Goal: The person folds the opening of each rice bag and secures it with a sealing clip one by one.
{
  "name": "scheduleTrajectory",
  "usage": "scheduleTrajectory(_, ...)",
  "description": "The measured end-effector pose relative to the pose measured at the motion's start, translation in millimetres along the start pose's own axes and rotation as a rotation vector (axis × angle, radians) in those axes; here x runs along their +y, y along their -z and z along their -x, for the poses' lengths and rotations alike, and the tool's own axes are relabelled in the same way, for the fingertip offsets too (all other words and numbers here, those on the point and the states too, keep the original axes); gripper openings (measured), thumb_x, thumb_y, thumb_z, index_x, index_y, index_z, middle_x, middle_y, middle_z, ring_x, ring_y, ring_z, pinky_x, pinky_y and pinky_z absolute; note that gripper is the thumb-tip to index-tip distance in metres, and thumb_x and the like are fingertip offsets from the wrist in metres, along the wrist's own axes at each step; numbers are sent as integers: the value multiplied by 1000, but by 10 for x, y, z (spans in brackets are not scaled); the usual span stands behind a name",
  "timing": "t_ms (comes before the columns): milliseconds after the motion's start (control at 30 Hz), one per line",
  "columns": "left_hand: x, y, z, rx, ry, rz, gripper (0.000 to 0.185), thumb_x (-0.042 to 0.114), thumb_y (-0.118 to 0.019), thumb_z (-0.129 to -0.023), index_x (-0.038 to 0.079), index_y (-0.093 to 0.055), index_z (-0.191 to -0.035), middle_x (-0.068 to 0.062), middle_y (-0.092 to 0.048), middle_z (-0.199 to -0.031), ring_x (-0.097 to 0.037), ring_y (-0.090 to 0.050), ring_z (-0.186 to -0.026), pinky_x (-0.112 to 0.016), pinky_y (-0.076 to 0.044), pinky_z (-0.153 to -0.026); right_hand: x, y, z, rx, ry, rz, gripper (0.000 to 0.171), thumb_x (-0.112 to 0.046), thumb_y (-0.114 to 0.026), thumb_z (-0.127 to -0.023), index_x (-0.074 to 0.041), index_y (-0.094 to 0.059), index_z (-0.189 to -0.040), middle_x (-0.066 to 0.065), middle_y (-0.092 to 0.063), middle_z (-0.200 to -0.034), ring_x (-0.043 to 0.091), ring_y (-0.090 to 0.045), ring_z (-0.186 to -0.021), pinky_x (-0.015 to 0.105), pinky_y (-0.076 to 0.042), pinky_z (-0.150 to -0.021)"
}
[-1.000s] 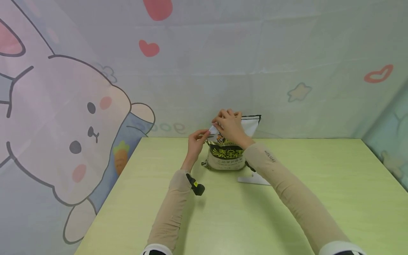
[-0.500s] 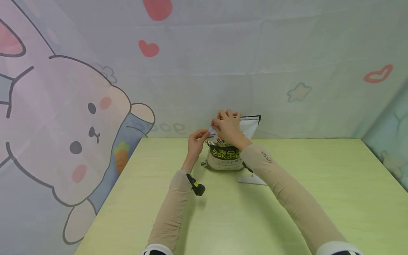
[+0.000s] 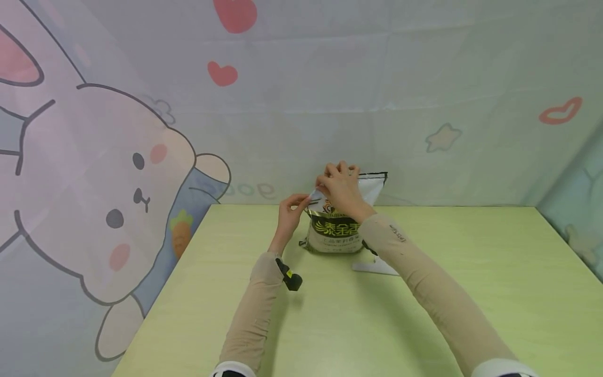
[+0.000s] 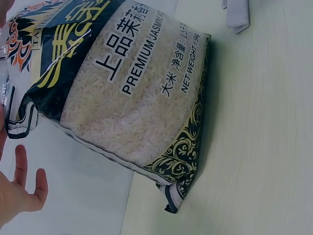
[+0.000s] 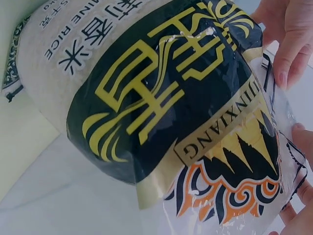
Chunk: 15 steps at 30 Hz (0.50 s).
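A bag of jasmine rice point(image 3: 335, 243) stands upright at the far side of the table, its clear window showing the grains in the left wrist view. At its upper left edge, my left hand point(image 3: 288, 213) pinches the plastic between thumb and fingers. My right hand point(image 3: 345, 192) grips the top edge just right of that and covers part of the printed front. The right wrist view shows the left hand's fingers point(image 5: 292, 41) at the bag's side and the right hand's fingertips point(image 5: 303, 139) on the clear top film. The bag's top right corner sticks up free.
A flat white object point(image 3: 374, 268) lies on the table point(image 3: 320, 324) in front of the bag, partly hidden by the right forearm. Behind the table's far edge hangs a printed cloth backdrop point(image 3: 301, 78). Each wrist carries a black camera strap.
Both hands stay at the top of the bag. My right hand shifts slightly left and then back right, with its fingers still on the top edge. The head view tilts a little.
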<state>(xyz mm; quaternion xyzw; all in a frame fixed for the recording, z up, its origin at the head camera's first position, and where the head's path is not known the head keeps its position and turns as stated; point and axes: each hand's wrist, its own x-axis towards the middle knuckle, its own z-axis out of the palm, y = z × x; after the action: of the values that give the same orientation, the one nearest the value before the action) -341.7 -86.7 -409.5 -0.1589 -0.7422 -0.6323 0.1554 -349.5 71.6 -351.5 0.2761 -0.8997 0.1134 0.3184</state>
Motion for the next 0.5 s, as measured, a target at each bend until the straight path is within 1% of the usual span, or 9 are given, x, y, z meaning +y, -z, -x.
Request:
scheduleTrajectory(167,-1,12,15,14,-40,-24,19,9,-59,-85,-6,-65,-95,-24,-62,-92,-6,-50,-74,-24,-39,-72,35,5,0,83,32,3,9,-24,-59,-85,-17,-65,-83,7,-51,-87,28,-39,-86,54,-27,-84)
scheduleTrajectory(300,-26,21,13,27,-55,-37,18,8,-60,-84,-6,-66,-93,-24,-62,-91,-4,-49,-73,-23,-39,-70,63,7,-1,132,46,1,7,-21,-60,-84,-16,-64,-82,7,-51,-85,28,-39,-84,54,-27,-82)
scheduleTrajectory(500,-58,34,6,30,-42,-32,17,8,-60,-83,-5,-66,-93,-24,-62,-91,-5,-49,-72,-19,-39,-66,86,39,4,112,34,4,10,-22,-57,-87,-16,-63,-83,7,-52,-85,28,-39,-85,54,-27,-82)
